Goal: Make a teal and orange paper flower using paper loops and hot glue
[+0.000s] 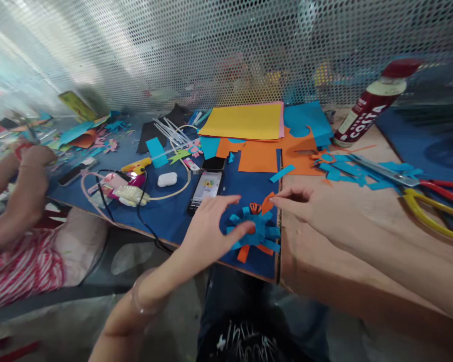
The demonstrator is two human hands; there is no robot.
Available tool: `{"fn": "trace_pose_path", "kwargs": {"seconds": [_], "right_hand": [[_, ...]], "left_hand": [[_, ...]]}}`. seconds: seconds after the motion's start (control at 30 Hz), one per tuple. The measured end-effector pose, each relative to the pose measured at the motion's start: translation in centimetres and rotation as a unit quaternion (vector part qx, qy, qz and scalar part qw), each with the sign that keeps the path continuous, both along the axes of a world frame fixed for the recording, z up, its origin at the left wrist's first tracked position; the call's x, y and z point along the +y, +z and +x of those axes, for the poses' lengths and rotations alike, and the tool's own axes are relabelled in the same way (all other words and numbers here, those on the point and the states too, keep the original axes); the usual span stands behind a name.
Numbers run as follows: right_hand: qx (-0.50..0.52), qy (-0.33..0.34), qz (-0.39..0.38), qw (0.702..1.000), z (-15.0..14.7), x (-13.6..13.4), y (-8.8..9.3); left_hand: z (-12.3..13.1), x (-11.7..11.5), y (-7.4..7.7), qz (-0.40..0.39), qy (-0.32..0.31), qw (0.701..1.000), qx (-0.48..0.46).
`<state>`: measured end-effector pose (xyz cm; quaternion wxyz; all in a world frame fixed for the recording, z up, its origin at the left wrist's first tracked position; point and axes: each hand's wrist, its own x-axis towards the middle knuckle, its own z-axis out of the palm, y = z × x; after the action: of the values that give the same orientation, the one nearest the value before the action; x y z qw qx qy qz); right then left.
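A paper flower (257, 232) of blue strips with orange pieces lies on the blue tabletop near its front edge. My left hand (215, 221) reaches over it, fingers spread, the thumb over the flower's middle. Between the thumb and fingertips of my right hand (296, 198) is a small orange paper piece (267, 202), held at the flower's upper right edge. I cannot tell whether that piece is joined to the flower. A loose blue strip (282, 173) lies just above. Beyond my left hand is a phone (207, 187) with its screen lit.
Yellow paper sheets (243, 120) and cut orange paper (258, 156) lie at the back. Large scissors (411, 183) rest over blue scraps (347, 171) at right, near a leaning Costa bottle (372, 105). Left are a white earbud case (167, 179), a hot glue gun (136, 166), cables and another person's arms (30, 176).
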<state>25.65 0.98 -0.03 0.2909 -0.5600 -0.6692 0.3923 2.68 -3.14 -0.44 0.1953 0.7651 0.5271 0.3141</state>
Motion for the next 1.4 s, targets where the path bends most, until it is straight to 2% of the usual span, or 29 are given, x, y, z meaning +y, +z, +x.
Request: {"fn": "trace_pose_path", "kwargs": {"seconds": [0.1, 0.2, 0.37, 0.5, 0.57, 0.7, 0.9, 1.17, 1.4], "right_hand": [[0.042, -0.037, -0.034, 0.998, 0.4, -0.9, -1.3], [0.071, -0.065, -0.054, 0.994, 0.1, -1.2, -2.0], [0.085, -0.081, -0.091, 0.989, -0.2, -1.1, -2.1], [0.079, -0.096, -0.089, 0.988, 0.2, -1.1, -1.6], [0.083, -0.087, -0.076, 0.99, 0.3, -1.2, -1.1], [0.11, -0.07, -0.041, 0.991, 0.2, -2.0, -0.3], [0.104, -0.032, -0.028, 0.994, 0.0, -4.2, 0.7], [0.066, 0.024, 0.041, 0.997, -0.1, -5.2, 1.5], [0.062, 0.036, 0.064, 0.995, -0.6, -5.2, 1.7]], "left_hand": [[0.3, -1.6, -1.3, 0.021, -0.014, 0.995, 0.098], [0.8, -1.8, -2.0, 0.021, -0.019, 0.99, 0.141], [1.3, -0.8, -2.4, 0.007, -0.038, 0.985, 0.171], [1.1, -0.6, -2.5, -0.009, -0.057, 0.988, 0.144], [1.0, -0.8, -2.5, 0.011, -0.072, 0.99, 0.125], [0.6, -1.6, -2.7, 0.116, -0.097, 0.984, 0.096], [-0.7, -2.4, -4.4, 0.227, -0.122, 0.962, 0.092], [-2.8, -3.9, -6.7, 0.238, -0.103, 0.956, 0.135], [-2.3, -3.6, -6.4, 0.291, -0.088, 0.942, 0.142]]}}
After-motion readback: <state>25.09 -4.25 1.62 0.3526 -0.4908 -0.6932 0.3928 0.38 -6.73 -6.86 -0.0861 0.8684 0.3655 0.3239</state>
